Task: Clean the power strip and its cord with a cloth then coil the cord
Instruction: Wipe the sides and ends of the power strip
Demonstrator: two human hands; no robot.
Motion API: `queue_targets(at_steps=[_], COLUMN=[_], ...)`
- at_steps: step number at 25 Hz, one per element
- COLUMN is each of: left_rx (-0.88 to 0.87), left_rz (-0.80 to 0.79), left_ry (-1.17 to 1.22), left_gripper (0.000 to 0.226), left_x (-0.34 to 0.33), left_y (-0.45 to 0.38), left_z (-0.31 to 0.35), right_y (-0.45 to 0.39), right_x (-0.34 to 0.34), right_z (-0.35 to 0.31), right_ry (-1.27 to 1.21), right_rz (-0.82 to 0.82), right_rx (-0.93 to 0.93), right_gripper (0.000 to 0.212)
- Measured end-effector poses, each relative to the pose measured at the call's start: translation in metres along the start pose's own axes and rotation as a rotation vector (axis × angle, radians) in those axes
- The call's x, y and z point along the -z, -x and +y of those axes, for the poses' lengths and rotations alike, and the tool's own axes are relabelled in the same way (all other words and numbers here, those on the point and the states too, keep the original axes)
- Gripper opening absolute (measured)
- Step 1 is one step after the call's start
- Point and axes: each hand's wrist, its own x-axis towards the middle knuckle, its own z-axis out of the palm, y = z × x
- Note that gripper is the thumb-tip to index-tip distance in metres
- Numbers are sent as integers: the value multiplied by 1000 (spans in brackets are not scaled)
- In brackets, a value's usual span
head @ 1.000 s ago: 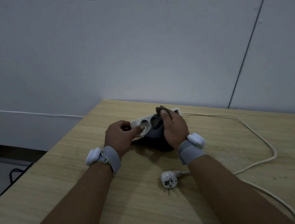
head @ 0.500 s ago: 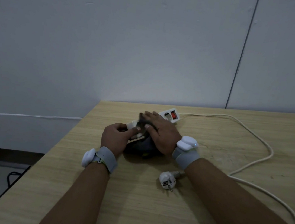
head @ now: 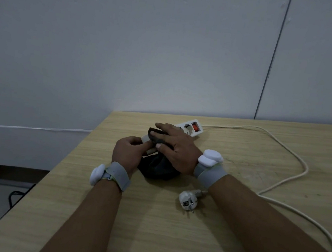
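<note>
Your right hand [head: 174, 147], fingers spread flat on the cloth [head: 157, 167], has wiped leftward along the strip [head: 189, 127], uncovering the switch end; your left hand [head: 129, 152] pinches the near end.

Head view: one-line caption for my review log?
Left hand steadies the power strip while right hand presses a dark cloth onto it.

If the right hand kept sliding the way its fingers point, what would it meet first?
The right hand, pressing the dark cloth on the white power strip, points left and away. It would probably run off the strip's near end toward the wooden table's left edge; depth is unclear.
</note>
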Motion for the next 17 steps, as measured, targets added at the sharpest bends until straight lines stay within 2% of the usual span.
queue_targets(at_steps=[3,7,12,17], left_rx=[-25,-99,-133,-151], left_rz=[-2,35,53,29], left_ry=[-29,-149,-231,-264], left_gripper=[20,17,19,27], left_x=[3,0,4,-3], left_y=[2,0,-3,3], left_z=[1,4,3,5], right_y=[2,0,0,-12], right_x=[5,2,-15,-13], right_z=[1,-5,-7,8], right_ry=[23,240,269,149], right_rz=[9,94,128,179], right_rx=[30,-16,-36,-315], right_gripper=[41,40,48,40])
